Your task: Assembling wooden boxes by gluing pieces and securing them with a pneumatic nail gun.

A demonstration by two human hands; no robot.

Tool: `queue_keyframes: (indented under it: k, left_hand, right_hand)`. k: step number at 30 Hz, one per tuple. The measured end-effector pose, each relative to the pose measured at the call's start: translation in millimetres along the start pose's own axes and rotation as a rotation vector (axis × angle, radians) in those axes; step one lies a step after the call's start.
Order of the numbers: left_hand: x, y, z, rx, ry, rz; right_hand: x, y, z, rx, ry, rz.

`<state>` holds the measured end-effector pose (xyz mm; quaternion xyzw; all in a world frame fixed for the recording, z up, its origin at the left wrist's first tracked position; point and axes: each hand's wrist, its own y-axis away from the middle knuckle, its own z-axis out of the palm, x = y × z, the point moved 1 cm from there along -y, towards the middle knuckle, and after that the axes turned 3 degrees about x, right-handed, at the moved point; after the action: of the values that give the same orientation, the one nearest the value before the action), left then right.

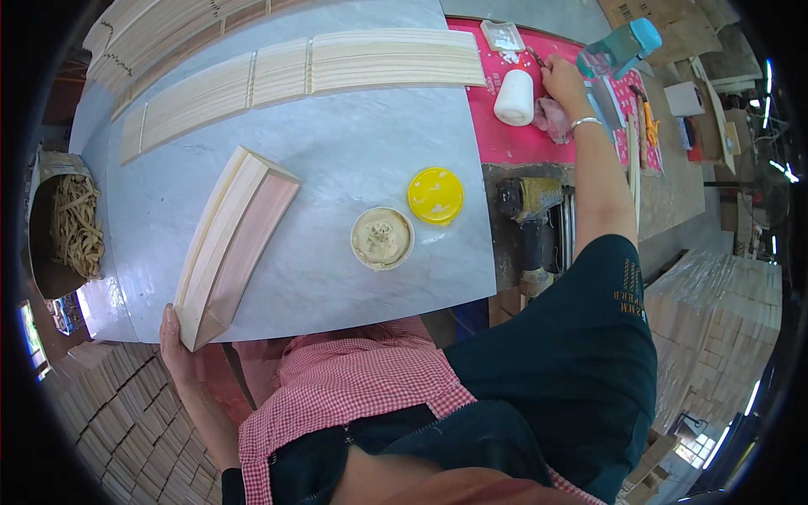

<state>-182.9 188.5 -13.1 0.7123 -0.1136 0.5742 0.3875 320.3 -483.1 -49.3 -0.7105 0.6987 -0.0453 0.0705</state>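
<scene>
A curved wooden piece [227,240], with pale strips and a pinkish side, lies slanted on the left of the marbled table. My left hand [175,347] grips its near end at the table's edge, thumb and fingers partly hidden. At the far right my right hand [564,82] reaches over a pink mat [539,147], fingers closed around the end of a thin dark tool [535,57], mostly covered. Beside that hand are a white bottle [514,98] and a crumpled pinkish cloth [551,119]. A tub of beige putty [382,239] sits uncovered mid-table, its yellow lid [436,196] alongside.
Long grooved wooden strips [337,67] lie across the far side. A teal water bottle [619,50] and a small clear tray [502,36] stand at the back right. A power tool [530,210] hangs beside the table; stacked wood [715,328] stands right.
</scene>
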Motion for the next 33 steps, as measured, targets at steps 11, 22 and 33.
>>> queue_keyframes:
  k: [11,22,33]
  left_hand:
    - [-2,-3,-7,0.021,0.007,0.002]
    - [0,-2,2,0.057,-0.018,0.037]
    - [-7,-3,-6,0.086,-0.048,0.062]
  right_hand:
    - [10,10,-4,-0.002,-0.274,-0.048]
    - [7,1,-19,0.132,-0.314,-0.121]
    - [-25,-37,-23,0.073,-0.039,-0.145]
